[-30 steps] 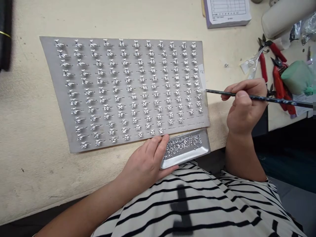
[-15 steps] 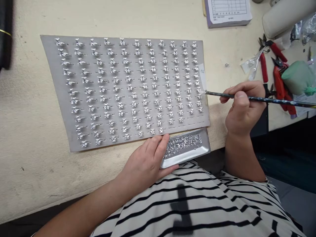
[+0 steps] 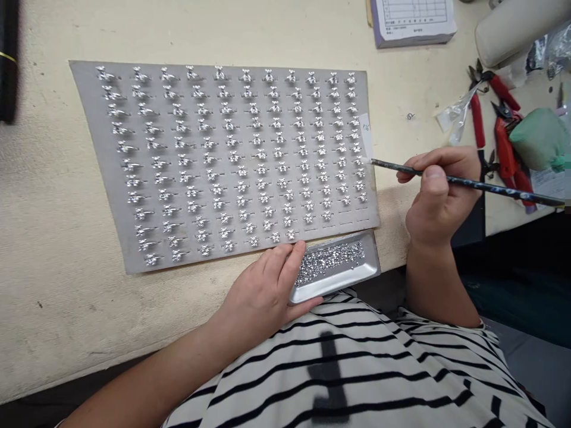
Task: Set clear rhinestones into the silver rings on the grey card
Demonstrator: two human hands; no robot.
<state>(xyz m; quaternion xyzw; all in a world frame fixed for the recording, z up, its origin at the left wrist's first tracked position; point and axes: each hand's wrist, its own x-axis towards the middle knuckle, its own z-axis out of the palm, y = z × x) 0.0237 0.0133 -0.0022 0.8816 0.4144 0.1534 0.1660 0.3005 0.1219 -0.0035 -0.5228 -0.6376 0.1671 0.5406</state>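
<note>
My left hand [image 3: 267, 279] is closed on the left end of a small metal tray [image 3: 341, 288], fingers over its edge and thumb beneath. Many tiny sparkling stones [image 3: 332, 260] lie in the tray. Against the tray's far side rests a grey board [image 3: 107, 172] set with rows of silvery rings [image 3: 261, 169]; a few slots at its lower right hold none. Between thumb and fingers, my right hand [image 3: 441, 190] grips a thin dark stick [image 3: 401, 169] with a pale tip. That tip is at the board's right edge, close to a ring, just below a paper label [image 3: 365, 134].
A pad of printed forms [image 3: 414, 30] lies at the top right. Red-handled pliers [image 3: 477, 119], a green wrapped bundle [image 3: 537, 139], clear plastic bags [image 3: 455, 119] and a pale cylinder [image 3: 517, 30] crowd the right side. A dark object [image 3: 9, 59] stands at the far left.
The stick's pale tip has moved slightly up along the board's right edge, and its rear end has dipped. My left hand and the tray have hardly moved.
</note>
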